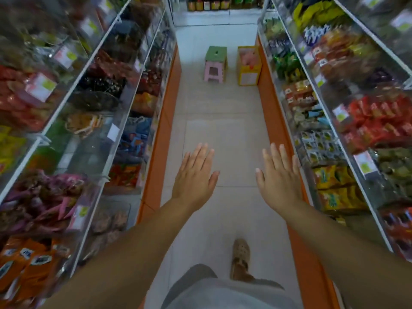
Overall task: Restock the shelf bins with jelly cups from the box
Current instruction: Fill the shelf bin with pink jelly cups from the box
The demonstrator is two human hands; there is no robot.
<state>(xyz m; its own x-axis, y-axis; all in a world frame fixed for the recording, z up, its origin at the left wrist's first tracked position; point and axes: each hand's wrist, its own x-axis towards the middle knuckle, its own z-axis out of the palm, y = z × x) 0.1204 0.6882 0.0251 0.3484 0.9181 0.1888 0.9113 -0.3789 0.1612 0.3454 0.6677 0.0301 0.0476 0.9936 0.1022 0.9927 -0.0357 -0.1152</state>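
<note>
A yellow cardboard box [248, 70] stands on the floor far down the aisle, against the right shelf base, with pink packets showing at its open top. My left hand [195, 175] and my right hand [279, 175] are stretched out in front of me over the floor, palms down, fingers straight, holding nothing. Both hands are well short of the box. Clear-fronted shelf bins [323, 139] full of packaged snacks line the right side, and more bins [93, 121] line the left.
A pink stool with a green seat [215, 63] stands left of the box. Orange shelf bases [162, 134] edge the narrow tiled aisle [223, 112]. My foot in a tan shoe [240, 257] is on the floor below. Bottles fill a shelf at the far end [209, 3].
</note>
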